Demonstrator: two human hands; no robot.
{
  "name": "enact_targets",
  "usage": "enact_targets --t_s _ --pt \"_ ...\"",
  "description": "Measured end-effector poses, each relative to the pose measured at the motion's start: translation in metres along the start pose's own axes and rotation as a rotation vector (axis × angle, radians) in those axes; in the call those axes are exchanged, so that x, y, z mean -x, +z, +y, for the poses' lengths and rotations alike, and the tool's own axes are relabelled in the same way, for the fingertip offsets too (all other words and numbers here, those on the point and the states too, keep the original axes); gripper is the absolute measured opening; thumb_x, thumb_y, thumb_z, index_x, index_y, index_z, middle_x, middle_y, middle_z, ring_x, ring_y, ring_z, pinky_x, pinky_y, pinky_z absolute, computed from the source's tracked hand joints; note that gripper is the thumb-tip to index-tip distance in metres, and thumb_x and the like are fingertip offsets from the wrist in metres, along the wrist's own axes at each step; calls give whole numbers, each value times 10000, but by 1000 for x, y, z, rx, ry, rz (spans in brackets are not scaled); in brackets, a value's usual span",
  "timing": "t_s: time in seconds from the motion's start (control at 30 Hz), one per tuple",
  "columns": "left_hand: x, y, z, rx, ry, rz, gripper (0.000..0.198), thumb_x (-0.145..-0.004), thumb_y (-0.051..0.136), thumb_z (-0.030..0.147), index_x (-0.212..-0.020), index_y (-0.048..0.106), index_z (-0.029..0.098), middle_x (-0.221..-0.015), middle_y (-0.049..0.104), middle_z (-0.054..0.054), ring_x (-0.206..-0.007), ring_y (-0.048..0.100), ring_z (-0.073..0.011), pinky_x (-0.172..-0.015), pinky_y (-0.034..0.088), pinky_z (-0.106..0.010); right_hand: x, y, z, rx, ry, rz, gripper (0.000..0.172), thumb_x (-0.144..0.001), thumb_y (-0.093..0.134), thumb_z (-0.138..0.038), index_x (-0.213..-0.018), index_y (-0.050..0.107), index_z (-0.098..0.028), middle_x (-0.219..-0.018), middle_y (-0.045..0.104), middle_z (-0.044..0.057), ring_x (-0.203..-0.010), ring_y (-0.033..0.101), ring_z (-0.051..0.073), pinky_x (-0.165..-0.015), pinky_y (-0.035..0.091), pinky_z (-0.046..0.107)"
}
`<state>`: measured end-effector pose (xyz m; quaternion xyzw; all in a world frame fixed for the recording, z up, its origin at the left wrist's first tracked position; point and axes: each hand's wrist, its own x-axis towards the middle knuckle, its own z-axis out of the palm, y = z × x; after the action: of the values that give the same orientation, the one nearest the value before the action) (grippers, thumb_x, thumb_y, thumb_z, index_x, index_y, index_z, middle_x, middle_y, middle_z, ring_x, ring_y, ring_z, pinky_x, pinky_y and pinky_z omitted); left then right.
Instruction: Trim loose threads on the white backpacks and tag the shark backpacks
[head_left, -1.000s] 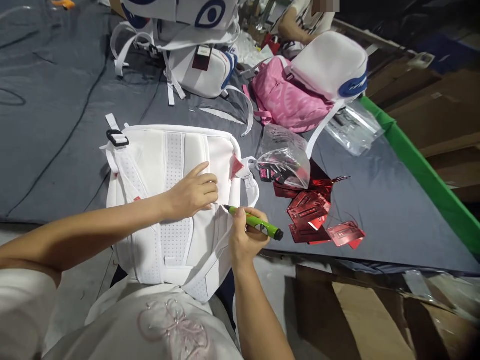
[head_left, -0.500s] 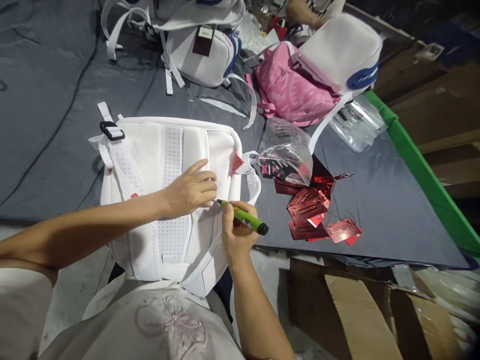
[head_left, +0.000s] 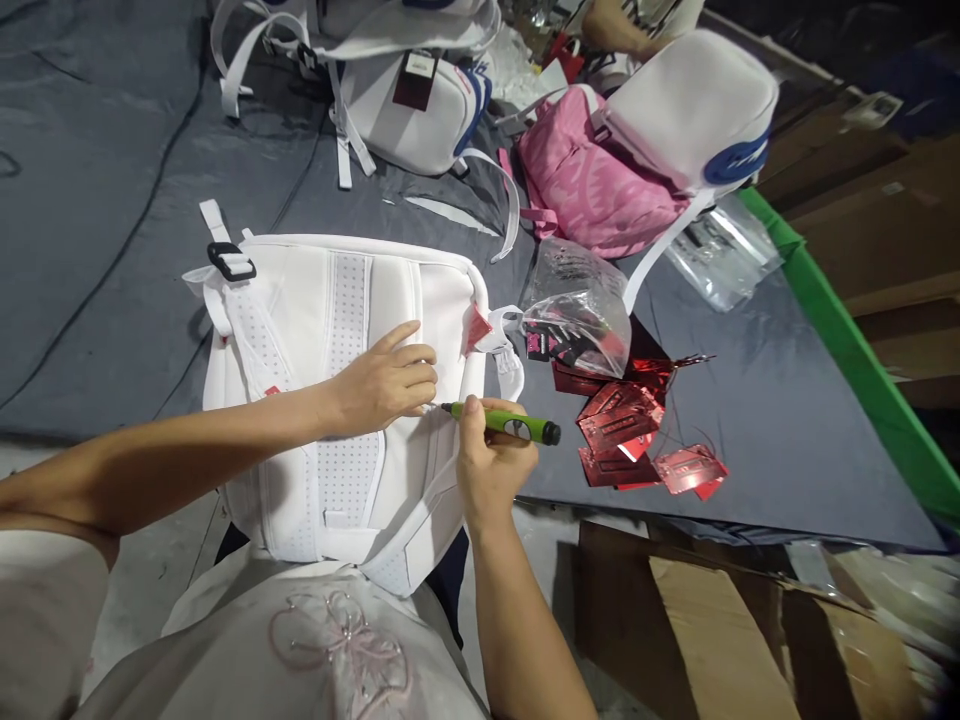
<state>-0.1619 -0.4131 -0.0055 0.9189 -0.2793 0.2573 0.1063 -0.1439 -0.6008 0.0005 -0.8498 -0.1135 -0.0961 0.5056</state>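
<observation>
A white backpack (head_left: 300,275) lies across the table's front edge, its padded, dotted back panel and straps facing up. Across that panel rests my left hand (head_left: 390,385); one finger reaches away while the others curl together against the fabric, gripping it close to the pen's tip. The thumb is hidden beneath. My right hand (head_left: 491,460) is closed around a green pen (head_left: 517,424) with a dark end, much like a marker. Its thin tip points left, beside my left fingertips at the panel. Whether the tip touches the fabric cannot be made out.
Red tags (head_left: 619,420) lie right of the backpack, with a clear plastic bag (head_left: 581,300) behind them. A pink bag (head_left: 592,180) and more white bags (head_left: 412,120) occupy the back. Another person's arm (head_left: 615,28) shows there. Cardboard (head_left: 720,630) lies below the table.
My right hand and the green pen have shifted slightly right, and the pen lies flatter. My left hand keeps its place on the backpack. The whole view has moved a little.
</observation>
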Motion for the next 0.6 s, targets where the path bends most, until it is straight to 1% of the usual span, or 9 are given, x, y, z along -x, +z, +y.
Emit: enact_targets --t_s 0.2,0.33,0.4,0.47,0.5,0.53,0.57,0.6 --pt "1 -2 1 27 -7 6 144 -960 533 223 -831 588 190 -909 687 -16 -1077 566 -199 -1190 290 -510 -3 -3 -4 23 -3 -14 316 -889 599 -461 -798 612 -159 -601 605 -8 -496 527 119 -509 427 247" --pt "0 6 -4 25 -15 -20 139 -956 541 229 -834 597 193 -909 685 -19 -1089 563 -205 -1192 282 -515 -6 -1 0 32 -7 -42 330 -881 594 -483 -814 621 -161 -607 613 -6 -490 527 122 -504 436 250" --pt "-2 8 -2 8 -39 -44 164 -965 539 274 -840 613 197 -898 685 -24 -1075 572 -208 -1190 280 -519 -6 -4 1 3 -15 -35 329 -860 601 -489 -800 623 -166 -621 624 8 -526 563 141 -531 467 261" --pt "-6 5 2 -8 -47 -76 213 -980 515 336 -858 636 210 -914 691 -36 -1057 586 -210 -1188 283 -523 -6 -11 5 -29 -2 -7 331 -828 612 -504 -807 636 -174 -664 653 36 -586 613 178 -574 505 290" --pt "-7 2 3 -19 -26 -111 245 -992 482 360 -876 650 223 -952 696 -48 -1066 590 -212 -1182 293 -519 -7 -14 11 -3 1 -27 328 -791 640 -512 -791 647 -183 -684 665 55 -607 629 199 -587 516 309" --pt "-9 -2 3 -47 8 -165 272 -1004 437 362 -924 664 237 -1021 698 -65 -1112 580 -223 -1182 290 -526 -10 -15 18 69 9 -72 323 -765 663 -519 -781 663 -197 -669 661 62 -598 630 217 -578 517 330" --pt "-10 -6 2 -85 40 -216 300 -1010 403 368 -967 675 251 -1079 692 -79 -1146 571 -235 -1181 287 -531 -14 -13 27 131 15 -89 327 -748 666 -539 -763 673 -213 -622 642 61 -562 621 235 -541 506 350" --pt "-11 -10 0 -127 53 -253 311 -1008 389 356 -1004 684 259 -1127 684 -91 -1173 566 -250 -1177 286 -536 -19 -8 35 145 24 -58 347 -734 663 -573 -752 676 -226 -579 615 60 -526 605 250 -510 498 373"
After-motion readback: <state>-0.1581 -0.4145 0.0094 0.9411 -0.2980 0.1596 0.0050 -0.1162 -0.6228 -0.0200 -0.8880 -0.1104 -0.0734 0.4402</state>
